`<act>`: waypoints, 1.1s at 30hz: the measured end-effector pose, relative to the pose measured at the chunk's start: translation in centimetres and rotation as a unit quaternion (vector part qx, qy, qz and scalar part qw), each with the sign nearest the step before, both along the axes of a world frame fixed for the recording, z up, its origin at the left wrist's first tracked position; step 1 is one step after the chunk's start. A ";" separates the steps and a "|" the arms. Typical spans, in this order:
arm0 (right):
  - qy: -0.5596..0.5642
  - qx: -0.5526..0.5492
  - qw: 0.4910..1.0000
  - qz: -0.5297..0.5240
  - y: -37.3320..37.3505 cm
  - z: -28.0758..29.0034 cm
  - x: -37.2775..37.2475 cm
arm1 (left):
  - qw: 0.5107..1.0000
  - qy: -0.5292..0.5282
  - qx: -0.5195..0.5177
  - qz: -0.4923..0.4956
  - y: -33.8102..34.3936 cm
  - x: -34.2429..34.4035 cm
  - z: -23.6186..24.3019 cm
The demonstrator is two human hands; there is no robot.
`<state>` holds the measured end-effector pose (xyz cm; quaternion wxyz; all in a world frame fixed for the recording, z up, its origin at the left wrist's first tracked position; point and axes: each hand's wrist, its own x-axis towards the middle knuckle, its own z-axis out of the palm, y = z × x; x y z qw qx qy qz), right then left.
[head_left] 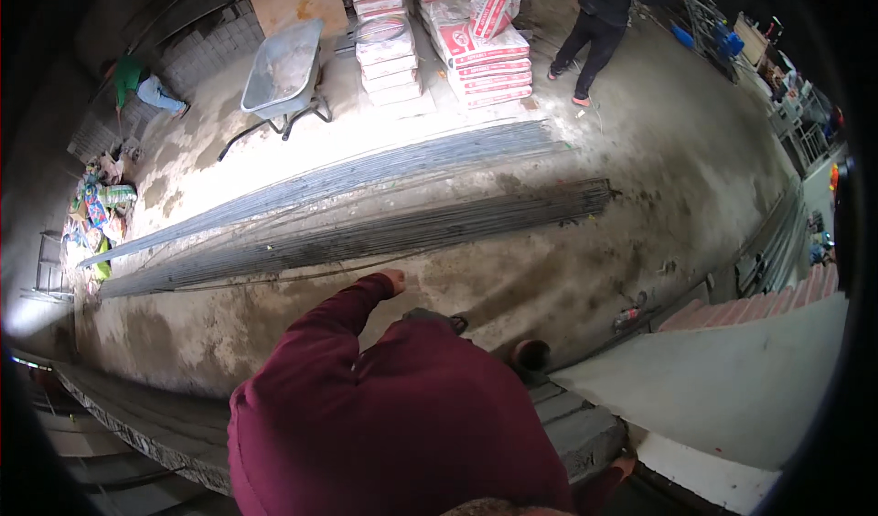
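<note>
In a maroon sleeve, my left arm bends across the front of my body. My left hand (395, 280) is closed with its fingers curled in, and nothing shows in it. Just beyond it, a thin loose rod (311, 276) lies along the near side of a bundle of dark steel bars (439, 228); whether hand and rod touch is unclear. Mostly hidden behind my body, my right hand (624, 464) is low at the right, beside the edge of a rough grey block (590, 438). Its fingers cannot be made out.
A second bar bundle (366, 173) lies farther off. Behind stand a wheelbarrow (283, 68) and stacked bags (485, 68). One person in black (599, 22) is at the far right, another in green (133, 81) bends far left. A pale panel (732, 379) borders the right side.
</note>
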<state>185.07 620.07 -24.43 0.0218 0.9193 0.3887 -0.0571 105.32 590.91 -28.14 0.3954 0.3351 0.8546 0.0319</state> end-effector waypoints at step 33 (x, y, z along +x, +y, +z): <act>-0.011 0.170 0.976 0.136 -0.6 -10.1 8.0 | 0.998 0.052 -0.028 0.009 -10.7 -2.6 -0.3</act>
